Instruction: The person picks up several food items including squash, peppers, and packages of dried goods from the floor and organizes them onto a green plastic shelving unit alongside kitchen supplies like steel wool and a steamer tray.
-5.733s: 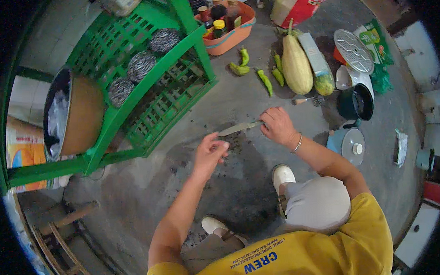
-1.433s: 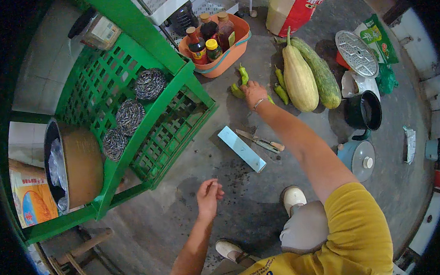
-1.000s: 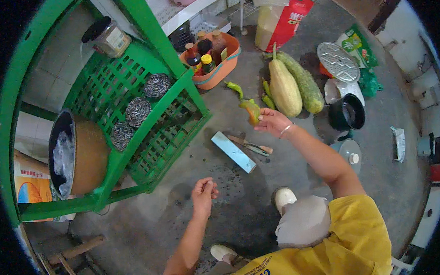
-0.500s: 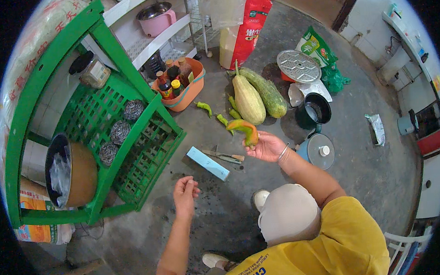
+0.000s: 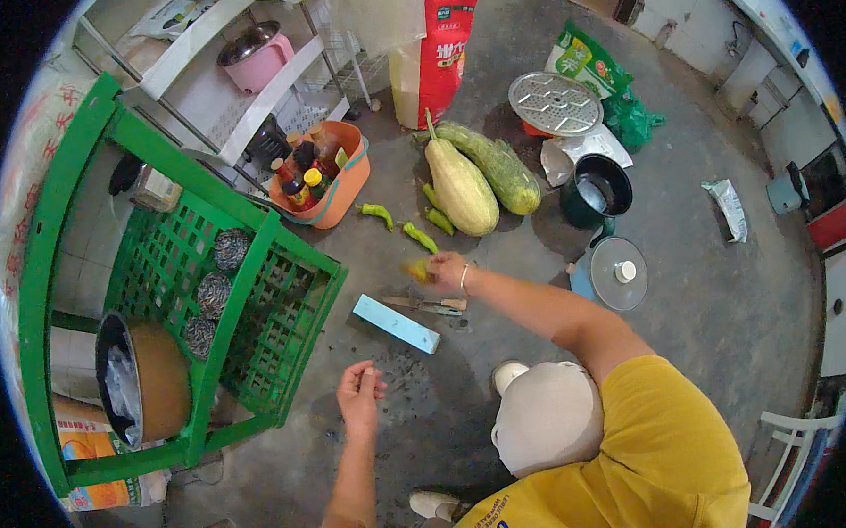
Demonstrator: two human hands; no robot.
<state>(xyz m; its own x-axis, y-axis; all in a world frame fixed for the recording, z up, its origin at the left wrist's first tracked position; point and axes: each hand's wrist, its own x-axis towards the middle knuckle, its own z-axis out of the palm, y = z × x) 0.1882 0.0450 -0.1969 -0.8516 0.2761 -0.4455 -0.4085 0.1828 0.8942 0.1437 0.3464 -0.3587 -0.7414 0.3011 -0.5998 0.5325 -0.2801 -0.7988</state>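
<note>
My right hand (image 5: 447,272) is closed round a curved pepper (image 5: 416,270), smeared by motion, above the floor near the knives. My left hand (image 5: 359,395) hovers lower down, fingers curled and thumb pressed in; I cannot make out whether anything is between them. Between the hands lies a long light-blue block (image 5: 396,324), with a knife (image 5: 425,304) and another thin tool just beyond it. Several green peppers lie farther off, one green pepper (image 5: 419,237) nearest my right hand. Next to them rest a pale gourd (image 5: 463,189) and a long green gourd (image 5: 504,171).
At left stands a green plastic rack (image 5: 255,309) with a brown pot (image 5: 159,384) and steel scrubbers. An orange basket (image 5: 352,187) holds bottles. To the right are a dark pot (image 5: 597,190), a glass lid (image 5: 615,274) and a perforated metal plate (image 5: 556,103).
My right hand has moved left and slightly up with the pepper, toward the loose green peppers. My left hand stays much the same. The whole view has shifted slightly.
</note>
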